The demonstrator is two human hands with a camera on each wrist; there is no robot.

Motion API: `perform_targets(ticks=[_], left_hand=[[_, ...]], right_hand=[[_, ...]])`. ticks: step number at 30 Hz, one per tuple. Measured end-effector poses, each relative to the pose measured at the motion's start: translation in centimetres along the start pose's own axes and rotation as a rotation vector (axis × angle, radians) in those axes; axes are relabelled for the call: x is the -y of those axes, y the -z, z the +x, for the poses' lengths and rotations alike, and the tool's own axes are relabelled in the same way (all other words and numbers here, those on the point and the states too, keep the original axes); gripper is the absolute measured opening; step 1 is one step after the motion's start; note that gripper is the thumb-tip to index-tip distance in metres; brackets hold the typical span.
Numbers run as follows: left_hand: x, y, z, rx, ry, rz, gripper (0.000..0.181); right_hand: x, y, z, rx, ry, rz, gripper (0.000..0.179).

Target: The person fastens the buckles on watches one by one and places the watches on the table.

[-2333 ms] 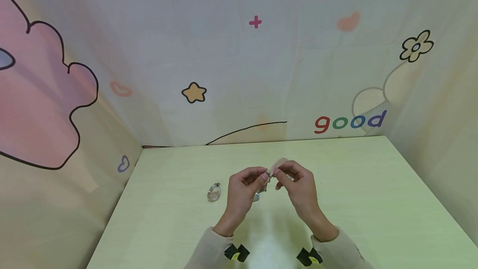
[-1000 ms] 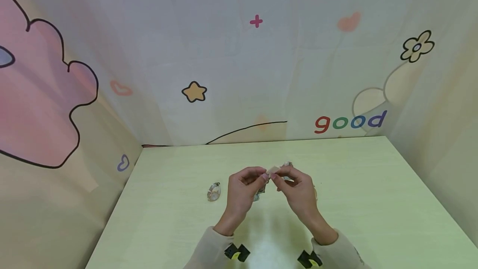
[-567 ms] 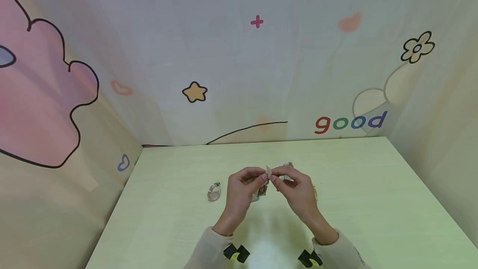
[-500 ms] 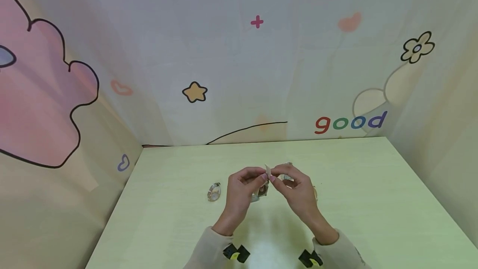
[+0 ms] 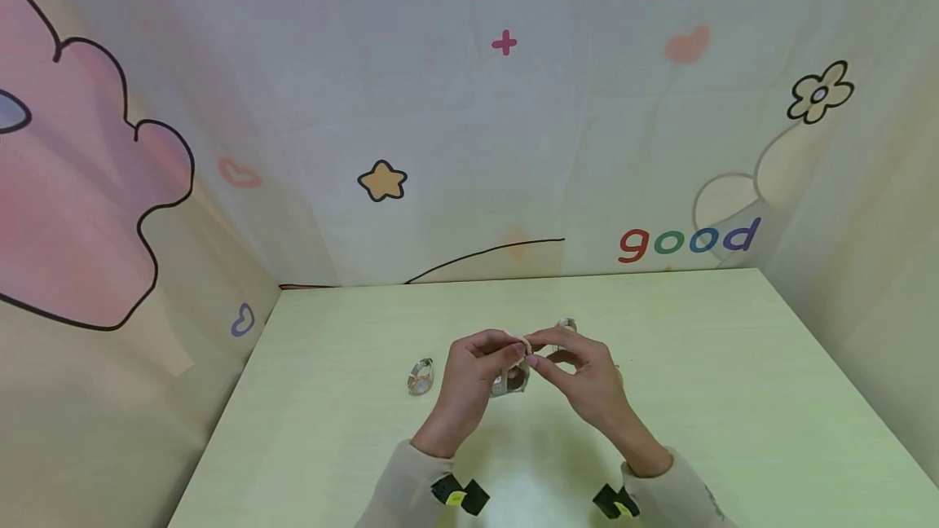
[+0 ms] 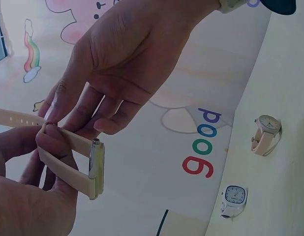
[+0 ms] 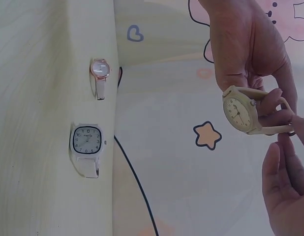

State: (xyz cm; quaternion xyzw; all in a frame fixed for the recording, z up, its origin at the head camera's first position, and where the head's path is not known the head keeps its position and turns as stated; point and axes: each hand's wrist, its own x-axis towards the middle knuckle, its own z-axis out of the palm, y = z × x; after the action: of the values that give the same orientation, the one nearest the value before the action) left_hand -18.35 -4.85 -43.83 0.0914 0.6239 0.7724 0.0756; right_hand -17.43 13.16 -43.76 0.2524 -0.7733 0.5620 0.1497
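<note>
Both hands hold a wristwatch [image 7: 238, 114] with a round cream dial and a beige strap, raised above the table. In the left wrist view its strap [image 6: 68, 174] loops around fingers of my left hand [image 6: 29, 206], and the holed strap end sticks out to the left. In the head view the left hand [image 5: 469, 373] pinches the strap near the buckle. The right hand [image 5: 583, 369] pinches the strap close beside it with thumb and fingertips. The fingers partly hide the buckle.
On the pale table [image 5: 330, 446] stand other watches: a rose-gold one [image 7: 100, 70] at left, a white square one [image 6: 235, 195] further back, and a beige one [image 6: 266, 129] at right, mostly behind the right hand in the head view. A printed curtain [image 5: 440, 104] closes the back.
The right hand has drawn in toward the left. The strap end that stood up between the fingertips now curves low among them, and more of the watch shows below the left hand.
</note>
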Motion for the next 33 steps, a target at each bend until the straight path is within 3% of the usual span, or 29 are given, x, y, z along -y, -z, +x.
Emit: perform_targets(ticks=[5,11,16,20,26,33], left_hand=[[-0.18,0.18,0.06,0.021,0.003,0.02,0.025],[-0.26,0.54,0.09,0.092,-0.027,0.086,0.029],[-0.45,0.72,-0.12,0.154,-0.092,0.169,0.032],[-0.56,0.57,-0.32,0.132,-0.15,0.252,0.032],[-0.43,0.37,-0.39,0.071,-0.172,0.34,0.025],[-0.18,0.36,-0.39,0.085,-0.173,0.29,0.026]], right_hand=[[-0.18,-0.15,-0.09,-0.017,0.02,-0.027,0.025],[-0.44,-0.27,-0.26,-0.044,0.052,-0.046,0.029],[-0.26,-0.19,-0.39,-0.065,0.028,-0.036,0.028],[-0.25,-0.17,-0.42,-0.068,0.013,-0.015,0.027],[-0.33,-0.28,-0.44,-0.081,0.017,-0.006,0.027],[0.0,-0.48,-0.31,-0.091,0.026,0.024,0.027]])
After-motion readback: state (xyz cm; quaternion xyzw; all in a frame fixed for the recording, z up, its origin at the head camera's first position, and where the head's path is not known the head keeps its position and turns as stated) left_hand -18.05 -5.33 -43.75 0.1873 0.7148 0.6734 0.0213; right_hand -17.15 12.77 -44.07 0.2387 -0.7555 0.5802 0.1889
